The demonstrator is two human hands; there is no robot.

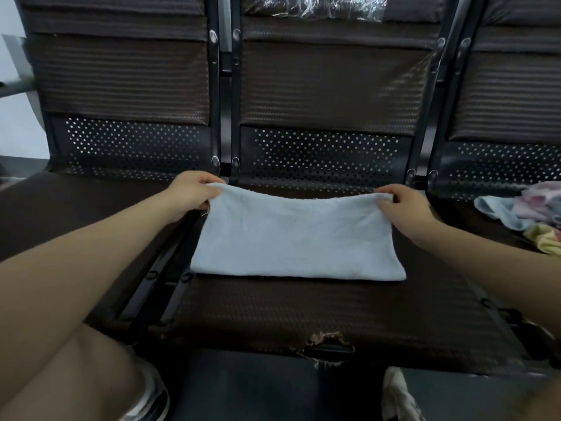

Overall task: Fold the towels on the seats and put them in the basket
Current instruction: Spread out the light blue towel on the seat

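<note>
Pale blue towel [296, 238] on middle seat [303, 308], left hand [191, 194], right hand [400, 205] pinching far corners

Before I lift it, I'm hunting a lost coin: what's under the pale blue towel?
The pale blue towel lies on the middle seat, both hands pinching its far corners. Dark woven seat padding shows around it; anything beneath the cloth is hidden.

Both hands [194, 191] [400, 205] pinching (arms outstretched)
</note>
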